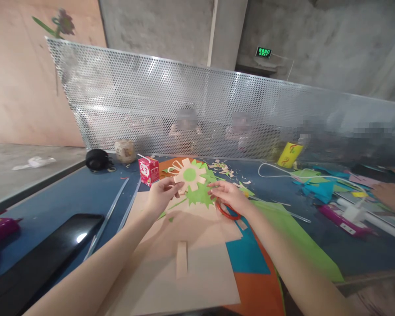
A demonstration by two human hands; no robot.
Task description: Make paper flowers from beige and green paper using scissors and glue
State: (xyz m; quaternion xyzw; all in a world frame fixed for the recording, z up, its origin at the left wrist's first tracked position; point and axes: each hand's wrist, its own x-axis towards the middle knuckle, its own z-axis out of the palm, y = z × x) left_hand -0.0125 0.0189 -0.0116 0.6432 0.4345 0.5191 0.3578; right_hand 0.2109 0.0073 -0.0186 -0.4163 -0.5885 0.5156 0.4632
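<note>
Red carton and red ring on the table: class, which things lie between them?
In the head view, between the red carton and the red ring lie the beige paper flower and green spiky cut-out, held by both hands.

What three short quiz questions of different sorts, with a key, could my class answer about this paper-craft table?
1. True or false: the left hand touches the beige paper flower.
2. Multiple choice: beside the right hand lies A) a red ring, B) a blue cup, C) a hammer.
3. Fill in: the small carton left of the flower is ____ in colour.

Key:
1. True: its fingertips meet the flower's edge.
2. A: the red ring lies at the right hand, on the green spiky paper.
3. Red.
</note>
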